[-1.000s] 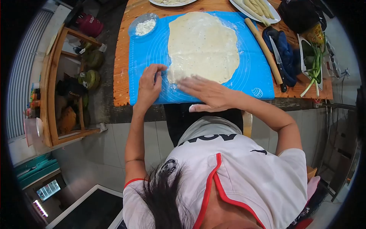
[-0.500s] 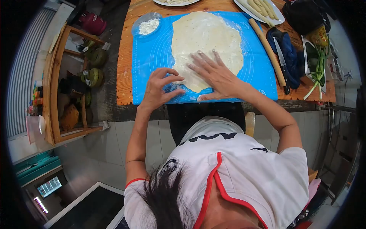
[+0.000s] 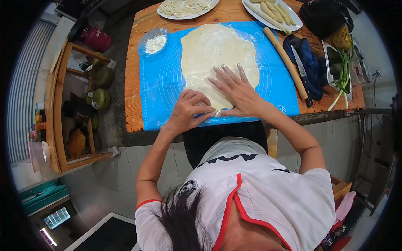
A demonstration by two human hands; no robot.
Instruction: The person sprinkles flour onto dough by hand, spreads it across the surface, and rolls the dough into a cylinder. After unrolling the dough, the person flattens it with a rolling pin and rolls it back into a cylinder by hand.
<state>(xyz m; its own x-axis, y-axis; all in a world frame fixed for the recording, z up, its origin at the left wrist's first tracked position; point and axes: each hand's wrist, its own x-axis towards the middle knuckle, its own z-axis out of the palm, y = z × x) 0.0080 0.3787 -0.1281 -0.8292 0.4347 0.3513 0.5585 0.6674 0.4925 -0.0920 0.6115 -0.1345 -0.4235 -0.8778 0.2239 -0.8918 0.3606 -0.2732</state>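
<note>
A wide, thin sheet of pale dough (image 3: 220,50) lies on a blue mat (image 3: 161,96) with printed circles. My right hand (image 3: 238,92) rests on the lower part of the dough, fingers spread and dusted with flour, its thumb at the near edge. At the dough's lower left edge is my left hand (image 3: 191,109), fingers curled and thumb close to them; whatever they pinch is too small to make out. A clear bowl of white flour (image 3: 155,43) stands on the mat's upper left corner.
Along the right lie a wooden rolling pin (image 3: 287,62), a knife (image 3: 300,67) and a dark blue cloth (image 3: 310,58). Beyond them, green onions (image 3: 344,75) lie over a metal tray. Two white plates (image 3: 296,21) at the far edge hold dough strips and flat pieces.
The view has shifted, showing more of the far plates. My left hand has moved right and down toward my right thumb, and its fingers have closed up. My right hand stays spread on the dough.
</note>
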